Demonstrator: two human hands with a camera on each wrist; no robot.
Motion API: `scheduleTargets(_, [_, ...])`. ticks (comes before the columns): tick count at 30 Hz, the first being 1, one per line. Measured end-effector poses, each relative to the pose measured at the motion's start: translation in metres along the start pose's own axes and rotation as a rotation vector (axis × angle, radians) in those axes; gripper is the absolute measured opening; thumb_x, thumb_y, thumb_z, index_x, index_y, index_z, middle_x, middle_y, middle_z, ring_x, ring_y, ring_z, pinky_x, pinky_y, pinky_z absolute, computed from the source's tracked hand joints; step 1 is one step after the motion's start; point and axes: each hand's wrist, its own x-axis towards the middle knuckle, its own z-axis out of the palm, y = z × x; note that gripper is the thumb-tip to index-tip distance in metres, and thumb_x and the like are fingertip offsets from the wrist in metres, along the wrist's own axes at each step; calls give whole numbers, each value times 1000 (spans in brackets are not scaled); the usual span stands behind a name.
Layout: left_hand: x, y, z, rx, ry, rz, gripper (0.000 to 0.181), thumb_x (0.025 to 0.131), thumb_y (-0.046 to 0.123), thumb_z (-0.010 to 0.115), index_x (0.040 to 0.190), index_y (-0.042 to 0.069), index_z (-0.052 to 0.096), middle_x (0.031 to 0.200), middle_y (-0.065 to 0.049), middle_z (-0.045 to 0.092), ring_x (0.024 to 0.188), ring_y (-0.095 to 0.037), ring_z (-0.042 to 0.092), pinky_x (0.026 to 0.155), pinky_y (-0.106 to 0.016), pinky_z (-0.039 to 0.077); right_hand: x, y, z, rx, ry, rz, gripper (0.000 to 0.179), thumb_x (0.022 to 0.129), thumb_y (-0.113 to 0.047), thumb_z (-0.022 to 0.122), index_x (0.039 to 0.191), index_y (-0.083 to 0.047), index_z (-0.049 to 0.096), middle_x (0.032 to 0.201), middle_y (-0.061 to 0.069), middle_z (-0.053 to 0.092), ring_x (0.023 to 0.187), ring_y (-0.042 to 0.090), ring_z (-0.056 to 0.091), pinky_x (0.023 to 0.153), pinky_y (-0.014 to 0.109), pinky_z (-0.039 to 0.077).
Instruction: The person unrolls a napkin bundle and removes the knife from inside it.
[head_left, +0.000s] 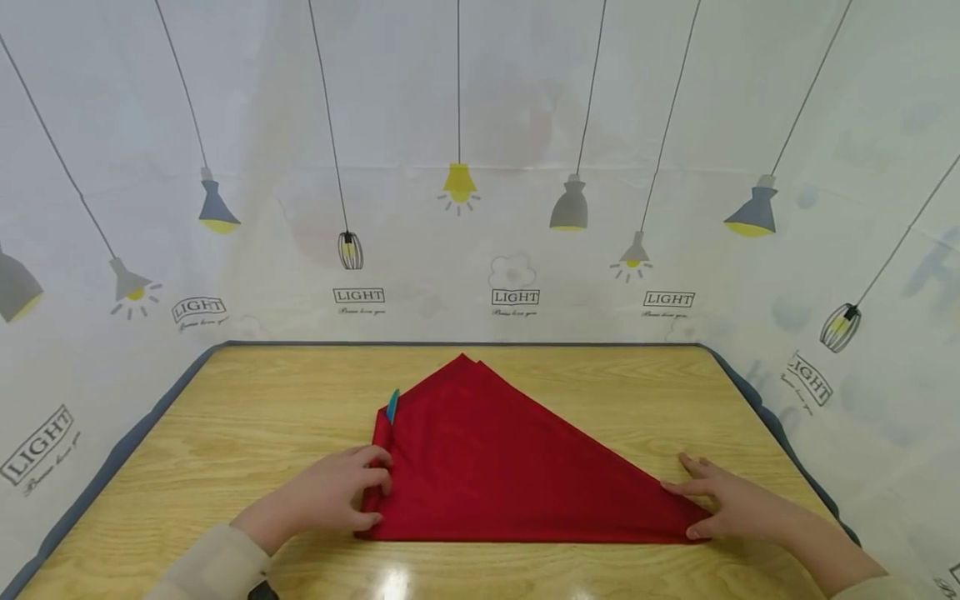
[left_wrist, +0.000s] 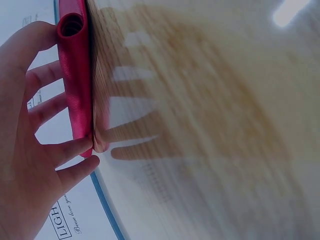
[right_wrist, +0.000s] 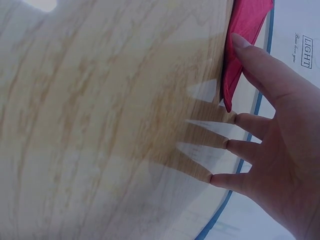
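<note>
A red cloth [head_left: 510,458], folded into a broad triangular shape, lies on the wooden table. Its left edge is rolled up, and the near end of the roll [left_wrist: 75,75] shows a round opening in the left wrist view. A thin teal tip [head_left: 393,406] pokes out by the far end of the roll; the rest of it is hidden. My left hand [head_left: 333,492] holds the roll, with curved fingers over it and the thumb at its near end. At the cloth's right corner, my right hand [head_left: 738,504] presses down with thumb and forefinger, its other fingers spread on the table.
The table [head_left: 285,392] has a blue-grey edging [head_left: 465,342] along its back and sides. Behind it hangs a pale wall covering [head_left: 420,100] printed with lamps and lettering. Light reflects off the table's front.
</note>
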Motion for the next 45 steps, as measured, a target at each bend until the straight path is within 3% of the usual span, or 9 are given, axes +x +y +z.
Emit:
scheduleTargets(7, [-4, -3, 1, 1, 12, -8, 16, 83, 35, 74, 93, 32, 62, 123, 2, 50, 104, -16, 51, 87, -38, 48, 0, -1, -1, 5, -4, 9, 64, 79, -31, 80, 133, -4, 59, 145, 42, 23, 128, 68, 13, 94, 75, 25])
scheduleTargets(15, [-8, -3, -2, 22, 100, 50, 21, 81, 39, 77, 87, 27, 60, 115, 4, 48, 88, -11, 51, 76, -30, 48, 1, -1, -1, 11, -6, 6, 64, 79, -30, 80, 133, -3, 59, 145, 43, 22, 128, 68, 12, 94, 75, 26])
scheduleTargets(28, [-10, -9, 0, 12, 33, 8, 19, 81, 24, 71, 99, 23, 66, 121, 2, 56, 108, -20, 56, 90, -40, 49, 1, -1, -1, 23, -19, 5, 64, 80, -30, 79, 134, -2, 58, 145, 43, 20, 128, 68, 11, 94, 75, 26])
scheduleTargets(37, [-14, -14, 2, 10, 19, -34, 27, 82, 43, 74, 99, 25, 64, 119, 3, 56, 109, -21, 56, 92, -42, 48, 0, -2, -2, 21, -20, -2, 64, 80, -29, 79, 134, -2, 57, 145, 44, 20, 127, 69, 10, 93, 76, 25])
scheduleTargets(45, [-20, -16, 1, -5, 52, -27, 24, 81, 39, 76, 95, 26, 63, 118, 3, 55, 106, -20, 55, 91, -41, 48, 0, -2, -2, 28, -19, 2, 63, 81, -29, 79, 134, -3, 58, 145, 44, 20, 127, 69, 10, 93, 76, 25])
